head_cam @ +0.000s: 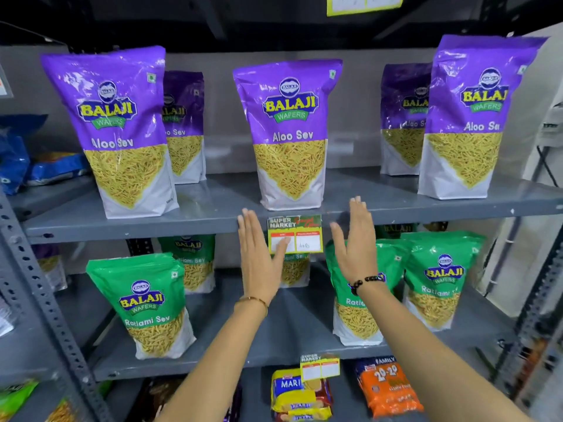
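Head view. Left hand (pixel 259 257) and right hand (pixel 358 245) are both raised, flat, fingers straight and together, palms turned toward each other. Both are wide open and hold nothing. The gap between them spans the price tag (pixel 295 234); the left thumb overlaps the tag's left edge. Left wrist carries a thin bangle (pixel 253 300), right wrist a bead bracelet (pixel 365 281).

Centre bag (pixel 289 138): purple, "Aloo Sev", upright at the front of the top shelf (pixel 213 193), directly above the tag and above the gap between the hands. Neither hand touches it. Left fingertips are level with the shelf's front lip; right fingertips reach slightly above the lip, near the bag's lower right corner. Whether either hand touches the lip, I cannot tell.

Same shelf: left bag (pixel 122 132) and right bag (pixel 469 123), same purple kind, upright at the front, well apart from the centre bag. Behind each stands a rear bag (pixel 185 126), (pixel 402 123). Blue packs (pixel 18 159) lie at the far left.

Lower shelf (pixel 274 330): green bags (pixel 149 306), (pixel 438 278), "Ratlami Sev", upright; another one (pixel 359 300) is partly hidden behind the right wrist.

Bottom level: biscuit packs (pixel 298 394) and an orange pack (pixel 387 388), with a second tag (pixel 320 368) on the shelf edge above them.
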Tool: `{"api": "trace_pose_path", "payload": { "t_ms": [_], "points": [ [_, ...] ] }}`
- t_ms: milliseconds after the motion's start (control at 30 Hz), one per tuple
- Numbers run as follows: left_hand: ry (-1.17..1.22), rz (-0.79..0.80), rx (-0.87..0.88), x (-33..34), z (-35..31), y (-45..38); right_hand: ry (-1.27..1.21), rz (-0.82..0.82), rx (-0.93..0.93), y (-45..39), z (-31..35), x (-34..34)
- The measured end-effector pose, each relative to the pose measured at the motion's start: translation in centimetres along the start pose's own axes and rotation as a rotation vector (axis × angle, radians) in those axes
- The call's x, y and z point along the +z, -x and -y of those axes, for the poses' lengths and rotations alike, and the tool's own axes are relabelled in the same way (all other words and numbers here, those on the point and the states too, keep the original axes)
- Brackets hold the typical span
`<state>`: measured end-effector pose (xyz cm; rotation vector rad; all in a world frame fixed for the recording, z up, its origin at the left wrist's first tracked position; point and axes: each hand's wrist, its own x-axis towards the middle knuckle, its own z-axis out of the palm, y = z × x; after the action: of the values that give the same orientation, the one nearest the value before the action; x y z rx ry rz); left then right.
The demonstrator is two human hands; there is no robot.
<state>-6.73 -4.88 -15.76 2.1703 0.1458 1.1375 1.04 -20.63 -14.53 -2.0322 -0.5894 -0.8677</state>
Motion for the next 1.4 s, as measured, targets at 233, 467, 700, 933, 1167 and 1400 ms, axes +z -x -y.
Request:
{"api": "trace_pose_path", "payload": {
  "t_ms": [233,467,700,933,1167,1400],
  "points": [
    [0.098,0.229,-0.255,4.7,2.7,7.8,0.197,0.207,0.235,8.8,-8.4,-0.4],
    [0.024,0.571,-0.391,10.6,5.2,11.2,-0.144,0.322,0.809,11.3,-14.2,-0.5],
    [0.066,0.779,-0.546,14.8,6.8,12.6,-0.388,0.422,1.060,10.1,-16.8,1.1],
    [0.136,0.781,-0.670,14.9,9.2,12.5,-0.482,0.508,0.998,10.0,-16.5,3.6],
    [0.205,0.530,-0.817,11.2,13.2,11.5,-0.502,0.713,0.941,11.0,-13.2,8.9],
    [0.195,0.482,-0.850,8.9,16.2,11.6,-0.330,0.868,0.834,13.0,-12.7,11.8]
  ]
}}
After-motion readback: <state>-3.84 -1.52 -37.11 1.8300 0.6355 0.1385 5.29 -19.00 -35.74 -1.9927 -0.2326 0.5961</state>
